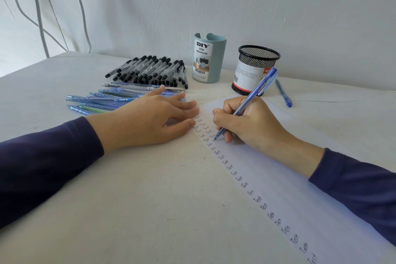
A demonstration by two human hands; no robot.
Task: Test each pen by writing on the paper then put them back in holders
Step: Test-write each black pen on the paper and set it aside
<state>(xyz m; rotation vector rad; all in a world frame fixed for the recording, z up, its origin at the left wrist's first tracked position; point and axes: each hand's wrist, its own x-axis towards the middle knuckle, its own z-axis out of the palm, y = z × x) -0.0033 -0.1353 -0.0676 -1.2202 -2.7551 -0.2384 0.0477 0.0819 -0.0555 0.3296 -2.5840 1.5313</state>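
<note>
Gripping pen (252,94), right hand (252,127) writes near paper (300,178) edge.

The scene is being lit softly by daylight filtered through the curtain (32,17) at 10 o'clock. Faint, soft-edged shadows are being cast under the left hand (147,120) and the right hand (255,124). The paper (300,173) is being given a bluish tint. A highlight is being caught along the blue pen (255,93). The table (128,188) edge is being bent by the wide lens at 9 and 3 o'clock, and the dark sleeves (42,167) are being shown nearly without detail.
</note>
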